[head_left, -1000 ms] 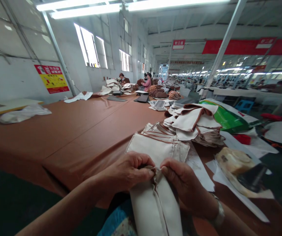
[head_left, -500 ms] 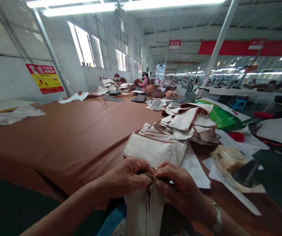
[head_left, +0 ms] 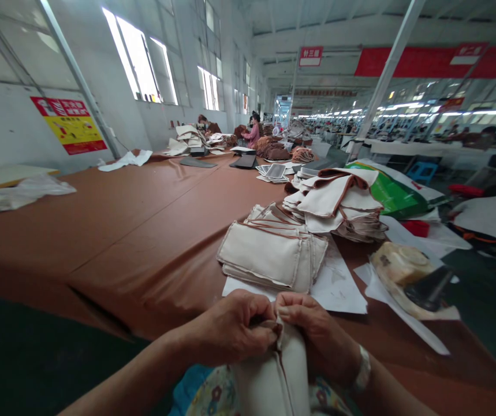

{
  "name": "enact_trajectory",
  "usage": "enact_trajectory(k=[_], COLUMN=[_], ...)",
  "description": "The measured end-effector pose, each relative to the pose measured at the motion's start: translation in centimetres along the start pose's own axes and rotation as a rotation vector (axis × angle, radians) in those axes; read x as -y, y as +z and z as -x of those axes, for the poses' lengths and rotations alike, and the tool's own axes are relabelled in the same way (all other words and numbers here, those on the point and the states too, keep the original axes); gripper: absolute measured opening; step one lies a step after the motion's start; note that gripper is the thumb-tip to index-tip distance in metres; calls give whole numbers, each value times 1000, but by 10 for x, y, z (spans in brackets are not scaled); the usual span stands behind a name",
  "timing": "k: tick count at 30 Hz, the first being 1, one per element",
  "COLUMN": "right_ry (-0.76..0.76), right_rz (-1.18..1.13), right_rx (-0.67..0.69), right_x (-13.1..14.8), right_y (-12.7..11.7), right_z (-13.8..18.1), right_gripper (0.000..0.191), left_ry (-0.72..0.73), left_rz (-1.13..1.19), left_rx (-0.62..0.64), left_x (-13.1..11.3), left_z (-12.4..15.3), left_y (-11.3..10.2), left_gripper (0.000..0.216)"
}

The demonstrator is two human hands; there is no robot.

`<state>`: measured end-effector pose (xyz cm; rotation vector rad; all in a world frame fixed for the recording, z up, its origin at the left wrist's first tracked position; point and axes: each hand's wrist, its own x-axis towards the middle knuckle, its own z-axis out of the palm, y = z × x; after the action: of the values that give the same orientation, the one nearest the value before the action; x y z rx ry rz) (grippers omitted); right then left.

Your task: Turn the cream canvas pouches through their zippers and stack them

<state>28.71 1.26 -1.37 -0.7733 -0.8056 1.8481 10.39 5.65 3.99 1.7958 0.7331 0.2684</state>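
Head view shows a brown-covered worktop in a long hall. One flat stack and one folded heap lie toward its right edge; before its near edge, left hand and right hand, fingers narrow, pinch one pale seamed piece.

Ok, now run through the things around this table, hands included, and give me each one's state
Left hand: closed, pinching the cream piece
Right hand: closed, pinching beside it
Cream piece: held, brown-edged seam showing
Front stack: flat, unevenly layered
Rear pile: untidy, top pieces folded
Brown covering: wrinkled near the front
Plastic bag: crumpled
Green bag: lying down
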Motion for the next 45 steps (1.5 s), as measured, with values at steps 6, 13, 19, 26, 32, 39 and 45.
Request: enact_trajectory(k=[6, 13, 19, 26, 32, 39, 45], right_ry=[-68, -175, -182, -253, -494, -644, -718], right_rz=[465, 677, 786, 815, 967, 1252, 1356], right_rx=[32, 38, -31, -92, 31, 111, 128], right_x=[9, 19, 14, 7, 8, 2, -5], right_y=[-9, -1, 1, 4, 1, -5, -14], right_z=[12, 17, 19, 26, 38, 43, 44], right_gripper=[37, 34, 15, 7, 14, 14, 16], left_ry=[-129, -94, -94, -176, -199, -218, -170], left_rz=[226, 177, -21, 194, 523, 530, 298], left_rx=[0, -26, -84, 1, -35, 73, 91], left_x=[12, 9, -4, 4, 16, 25, 20], left_z=[0, 0, 5, 7, 9, 7, 8], left_y=[-1, 6, 14, 16, 16, 21, 17], left_gripper=[15, 20, 15, 17, 57, 55, 45])
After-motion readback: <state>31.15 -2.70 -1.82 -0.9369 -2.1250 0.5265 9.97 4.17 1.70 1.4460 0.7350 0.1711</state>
